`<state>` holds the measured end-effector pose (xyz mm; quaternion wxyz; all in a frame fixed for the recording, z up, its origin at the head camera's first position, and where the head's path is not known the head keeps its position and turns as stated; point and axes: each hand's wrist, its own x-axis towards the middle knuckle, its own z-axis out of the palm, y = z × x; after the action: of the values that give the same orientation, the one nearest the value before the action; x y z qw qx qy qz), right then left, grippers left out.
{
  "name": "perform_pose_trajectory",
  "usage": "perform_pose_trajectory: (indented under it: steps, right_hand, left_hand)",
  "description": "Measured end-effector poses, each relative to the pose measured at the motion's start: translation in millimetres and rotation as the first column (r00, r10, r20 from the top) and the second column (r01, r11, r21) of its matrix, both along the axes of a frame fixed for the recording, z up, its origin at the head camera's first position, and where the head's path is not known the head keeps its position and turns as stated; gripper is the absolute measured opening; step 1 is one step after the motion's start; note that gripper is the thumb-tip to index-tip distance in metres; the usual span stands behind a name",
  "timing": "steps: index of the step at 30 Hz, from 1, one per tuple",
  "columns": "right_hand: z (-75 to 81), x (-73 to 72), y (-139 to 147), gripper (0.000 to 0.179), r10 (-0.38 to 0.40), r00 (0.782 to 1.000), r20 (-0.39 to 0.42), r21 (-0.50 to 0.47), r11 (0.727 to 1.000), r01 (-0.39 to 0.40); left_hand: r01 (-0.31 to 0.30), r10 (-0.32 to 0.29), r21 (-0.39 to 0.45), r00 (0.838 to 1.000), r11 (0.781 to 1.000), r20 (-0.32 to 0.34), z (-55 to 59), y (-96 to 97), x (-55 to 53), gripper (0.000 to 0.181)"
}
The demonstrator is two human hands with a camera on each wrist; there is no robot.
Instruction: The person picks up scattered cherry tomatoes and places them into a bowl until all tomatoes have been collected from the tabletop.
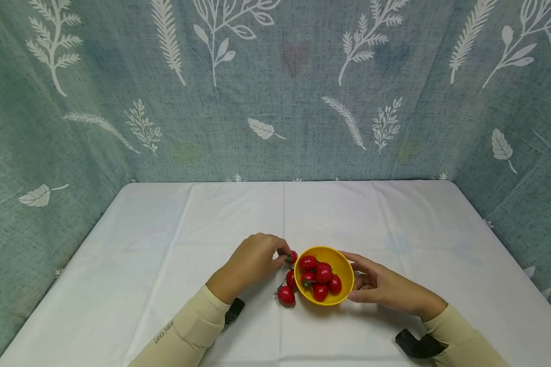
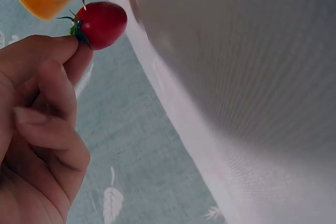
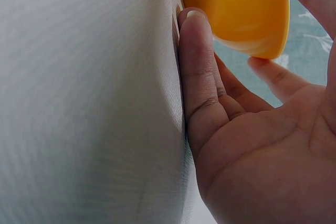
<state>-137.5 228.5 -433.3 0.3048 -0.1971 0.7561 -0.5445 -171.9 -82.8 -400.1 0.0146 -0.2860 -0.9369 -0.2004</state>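
Note:
My left hand point(image 1: 257, 265) pinches a red cherry tomato point(image 2: 106, 25) by its green stem end, between thumb and forefinger. That tomato is just left of a yellow bowl point(image 1: 346, 272) in the head view. Several more cherry tomatoes point(image 1: 323, 272) lie inside the bowl. On the cloth beside its left wall are two others, a partly covered tomato point(image 1: 291, 279) and a nearer one point(image 1: 286, 296) with its stem on. From the right, my right hand point(image 1: 390, 288) holds the bowl's side, thumb at the near rim and forefinger at the far rim.
A white cloth point(image 1: 188, 285) with fold creases covers the table. Green-blue curtains point(image 1: 294, 132) with white leaf prints stand behind and along both sides. A black strap piece point(image 1: 418, 345) sits at the right wrist, and another point(image 1: 234, 311) at the left.

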Motion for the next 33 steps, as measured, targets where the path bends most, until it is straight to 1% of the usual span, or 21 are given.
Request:
perform_pose_trajectory:
  steps: [5, 8, 12, 15, 19, 22, 28, 33]
  right_hand:
    - [0.0, 0.1, 0, 0.081, 0.003, 1.0, -0.003, -0.003, 1.0, -0.003]
    - [-0.4, 0.1, 0, 0.08, 0.005, 1.0, -0.006, -0.007, 1.0, -0.005]
    - [-1.2, -0.1, 1, 0.08, 0.005, 1.0, -0.006, -0.01, 1.0, -0.005]
    - [-1.5, -0.4, 1, 0.08, 0.006, 1.0, -0.007, -0.013, 1.0, -0.006]
    - [-1.6, -0.7, 1, 0.08, 0.007, 1.0, -0.006, -0.014, 1.0, -0.007]
    - [-1.5, -0.7, 1, 0.081, 0.006, 1.0, -0.007, -0.013, 1.0, -0.006]
    - [-1.7, -1.1, 1, 0.08, 0.008, 1.0, 0.0, -0.017, 1.0, -0.008]
    - [-2.0, -1.5, 2, 0.08, 0.005, 1.0, 0.008, -0.014, 1.0, -0.005]
  left_hand:
    - [-0.001, 0.001, 0.03, 1.0, 1.0, -0.018, 2.0, -2.4, -0.9, 0.009]
    - [-0.005, 0.007, 0.053, 1.0, 0.999, -0.031, 5.3, -3.5, -0.7, 0.009]
    - [-0.005, 0.01, 0.07, 0.998, 0.998, -0.068, 10.3, -3.5, 0.9, 0.01]
    - [0.004, 0.006, 0.082, 0.993, 0.997, -0.12, 13.1, -3.1, 2.4, 0.011]
    - [0.023, -0.002, 0.105, 0.98, 0.994, -0.199, 16.7, -1.8, 5.1, 0.011]
    - [0.046, -0.016, 0.124, 0.972, 0.991, -0.232, 19.5, -0.1, 8.3, 0.012]
    - [0.102, -0.063, 0.145, 0.965, 0.984, -0.254, 24.6, 5.7, 16.0, 0.012]
    - [0.135, -0.101, 0.137, 0.967, 0.981, -0.233, 24.8, 10.8, 20.4, 0.012]
